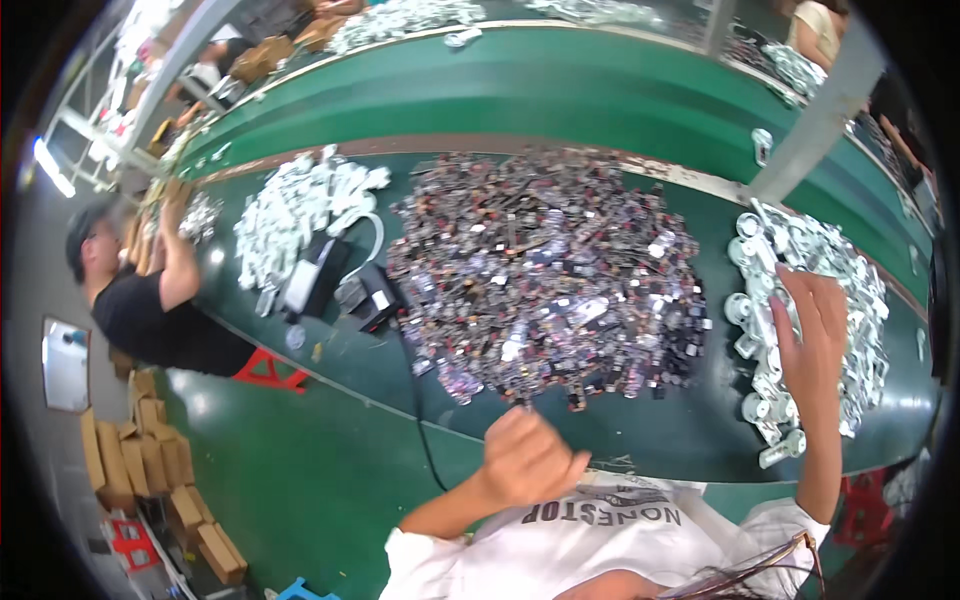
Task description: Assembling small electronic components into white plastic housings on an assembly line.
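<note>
My left hand (525, 455) is closed at the near edge of a broad heap of small dark electronic parts (550, 270). A small dark bit shows at its fingertips, too small to name. My right hand (812, 315) reaches over a pile of pale white plastic housings (855, 340), some with round ends, at the right of the table. Its thumb stands apart from its fingers, and the fingertips come down at the pile's left side. I make out nothing held in that hand.
Left of the heap, a black boxy device (375, 298) trails a cable over the table edge, near another white-part pile (300, 215). A green conveyor belt (480, 95) runs behind a metal post (820, 125). At left, a co-worker in black (165, 320) is near cardboard boxes (150, 455).
</note>
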A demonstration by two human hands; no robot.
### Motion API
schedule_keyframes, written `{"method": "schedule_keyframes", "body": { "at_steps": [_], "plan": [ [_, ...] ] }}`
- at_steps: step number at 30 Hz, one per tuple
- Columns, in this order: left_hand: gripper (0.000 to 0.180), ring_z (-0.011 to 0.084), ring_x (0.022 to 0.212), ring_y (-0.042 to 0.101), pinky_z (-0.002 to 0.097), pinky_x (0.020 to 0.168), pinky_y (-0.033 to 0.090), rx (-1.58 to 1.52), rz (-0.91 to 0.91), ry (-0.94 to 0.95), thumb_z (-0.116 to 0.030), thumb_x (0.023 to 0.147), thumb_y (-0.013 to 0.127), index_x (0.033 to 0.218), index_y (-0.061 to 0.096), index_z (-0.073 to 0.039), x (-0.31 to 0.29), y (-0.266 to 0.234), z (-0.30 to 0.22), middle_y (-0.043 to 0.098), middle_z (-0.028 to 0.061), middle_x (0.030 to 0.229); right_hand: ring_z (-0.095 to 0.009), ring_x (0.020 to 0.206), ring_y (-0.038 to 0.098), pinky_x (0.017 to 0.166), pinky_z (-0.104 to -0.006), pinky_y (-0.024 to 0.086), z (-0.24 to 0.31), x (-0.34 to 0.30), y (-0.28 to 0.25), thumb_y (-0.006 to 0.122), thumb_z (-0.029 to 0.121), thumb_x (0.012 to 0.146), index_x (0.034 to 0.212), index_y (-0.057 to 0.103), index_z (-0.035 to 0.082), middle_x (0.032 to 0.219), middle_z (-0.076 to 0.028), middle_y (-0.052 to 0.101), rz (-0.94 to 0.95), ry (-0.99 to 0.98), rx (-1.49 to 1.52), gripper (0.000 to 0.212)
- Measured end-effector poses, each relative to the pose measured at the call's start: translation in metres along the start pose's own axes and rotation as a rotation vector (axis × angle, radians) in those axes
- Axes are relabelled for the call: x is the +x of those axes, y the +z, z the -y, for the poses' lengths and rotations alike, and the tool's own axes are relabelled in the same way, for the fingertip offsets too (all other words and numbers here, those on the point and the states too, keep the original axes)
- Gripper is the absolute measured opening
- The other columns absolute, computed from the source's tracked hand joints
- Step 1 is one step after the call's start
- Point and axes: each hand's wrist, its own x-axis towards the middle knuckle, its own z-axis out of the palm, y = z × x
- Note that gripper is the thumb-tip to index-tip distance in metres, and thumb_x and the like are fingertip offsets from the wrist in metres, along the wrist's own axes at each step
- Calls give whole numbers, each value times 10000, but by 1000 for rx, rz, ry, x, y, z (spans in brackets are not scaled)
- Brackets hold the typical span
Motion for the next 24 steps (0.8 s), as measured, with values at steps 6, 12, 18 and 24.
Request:
{"method": "schedule_keyframes", "body": {
  "at_steps": [6,12,18,24],
  "plan": [
    [268,239,784,516,360,677,413,93,174,-379,-103,773,715,1026,639,-58,4,67,1,555,69,850,-304,885,556,772,-417,454,-27,-56,24,734,148,754,1272,544,89,963,-118,578,416,193,-5,555],
    [419,250,833,515,382,730,420,342,355,-377,-158,762,743,1162,628,-109,15,72,5,555,56,993,-275,774,534,676,-365,453,-39,-44,29,726,265,792,1286,513,65,921,-100,515,254,317,-95,574],
    [261,234,775,523,376,698,424,220,257,-384,-84,744,739,996,670,-89,27,78,4,573,50,906,-279,798,562,694,-371,480,-36,-51,35,766,254,735,1283,503,29,940,-107,520,509,297,-19,648],
    [175,229,766,533,352,651,427,139,278,-388,-129,768,745,918,669,-79,25,84,13,571,47,877,-320,900,562,746,-390,467,-35,-68,20,728,-20,707,1065,574,-21,1080,-143,539,347,423,222,389]
  ]
}}
